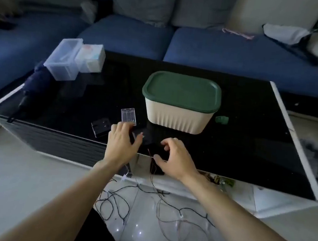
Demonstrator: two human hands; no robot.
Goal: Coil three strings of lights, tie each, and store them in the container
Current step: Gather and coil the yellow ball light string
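**Hands at the table edge, lights on the floor**

The black table carries the lidded container. Tangled light strings lie on the floor below. The left hand is spread open, empty; the right hand is curled around a thin wire.

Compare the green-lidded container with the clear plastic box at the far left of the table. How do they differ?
The green-lidded container has opaque cream ribbed walls; the clear plastic box is see-through with smooth walls. The container looks larger and stands near the middle of the table; the box sits at the far left corner, beside a white package. Both are lidded, upright and untouched by either hand.
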